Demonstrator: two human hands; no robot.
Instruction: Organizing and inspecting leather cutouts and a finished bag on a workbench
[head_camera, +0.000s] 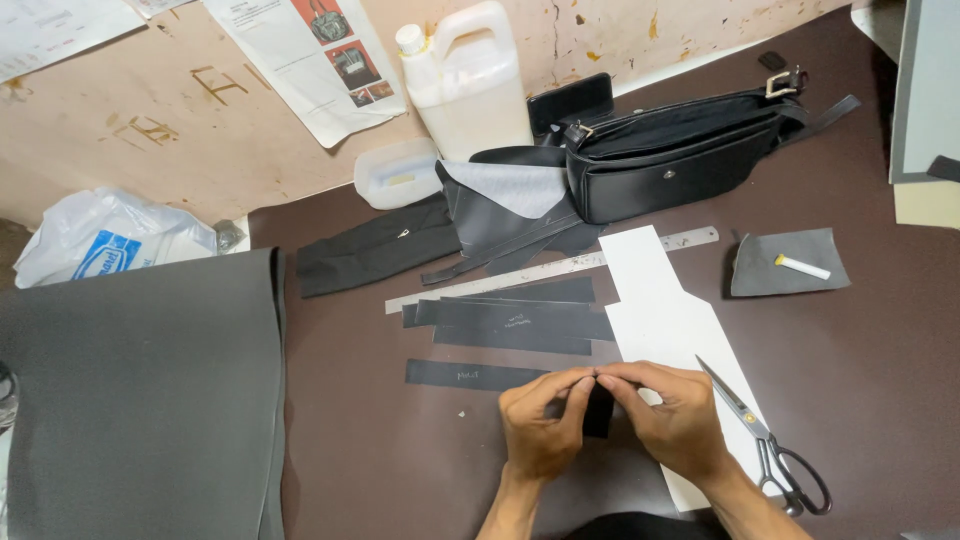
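Head view: left hand (540, 425) and right hand (672, 415) pinch a black strip (598, 412), seemingly folded. Keep thumbs close, edges aligned, clear of the scissors (770, 445).

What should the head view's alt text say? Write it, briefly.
Two hands, left hand and right hand, pinch a small black strip together over a dark table. Scissors lie beside the right hand; a black bag sits farther back.

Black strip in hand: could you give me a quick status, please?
Left hand and right hand both pinch the small black strip at the top edge. Scissors lie just right, on the white pattern. Nothing in the way.
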